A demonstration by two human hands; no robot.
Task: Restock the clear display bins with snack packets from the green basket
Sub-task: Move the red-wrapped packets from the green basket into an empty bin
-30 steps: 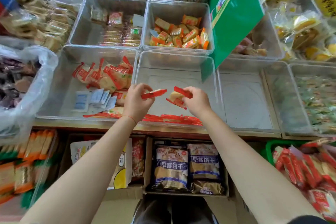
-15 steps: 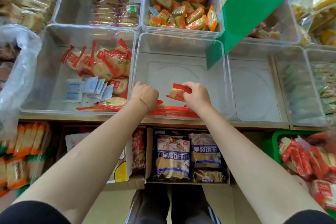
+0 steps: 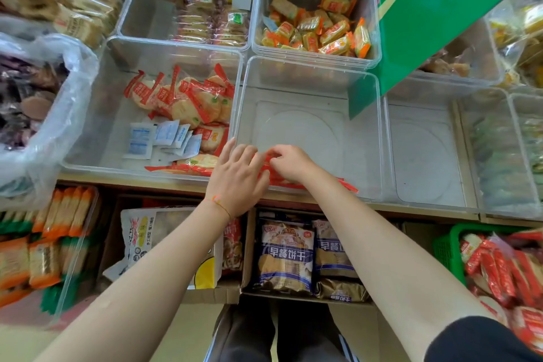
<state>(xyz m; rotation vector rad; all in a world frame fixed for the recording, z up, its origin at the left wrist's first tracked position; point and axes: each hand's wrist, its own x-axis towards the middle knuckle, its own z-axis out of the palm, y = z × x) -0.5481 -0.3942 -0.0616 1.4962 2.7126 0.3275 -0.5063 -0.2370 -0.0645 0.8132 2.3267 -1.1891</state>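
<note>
The middle clear bin (image 3: 308, 76) has a mostly bare floor, with a row of red snack packets (image 3: 311, 184) lying along its near wall. My right hand (image 3: 291, 163) is down in that near edge, fingers curled and pinching a red packet. My left hand (image 3: 238, 176) reaches over the same wall beside it, fingers fairly straight and touching the packets. The two hands almost meet. At the lower right stands the green basket (image 3: 442, 250), heaped with more red packets (image 3: 499, 267).
The clear bin (image 3: 97, 114) to the left holds red cracker packets and white sachets. Behind is a bin of orange packets (image 3: 317, 29). A green sign (image 3: 435, 9) overhangs the back right. Another clear bin (image 3: 423, 156) stands at the right. Boxes of blue biscuit bags (image 3: 285, 256) sit under the shelf.
Both hands have dropped to the near wall of the middle bin. The packets held up earlier are now down with the row. My left hand's fingers have straightened.
</note>
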